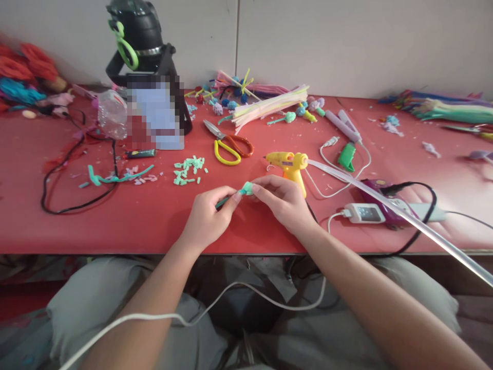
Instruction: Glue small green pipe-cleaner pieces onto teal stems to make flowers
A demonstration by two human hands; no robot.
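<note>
Near the front of the red table, my left hand pinches a dark green stem just below a small mint-green fuzzy piece. The fingertips of my right hand close on the other side of that piece, so both hands meet around it. A loose pile of short mint-green bits lies beyond my left hand. Behind my right hand stands a yellow glue gun with a long clear glue stick in its back. Scissors with yellow and orange handles lie partly open behind the hands.
A black bottle and a blurred screen stand at the back left. Pipe-cleaner bundles lie along the wall. A black cable loops at the left. At the right are a purple power strip, a white adapter and cords.
</note>
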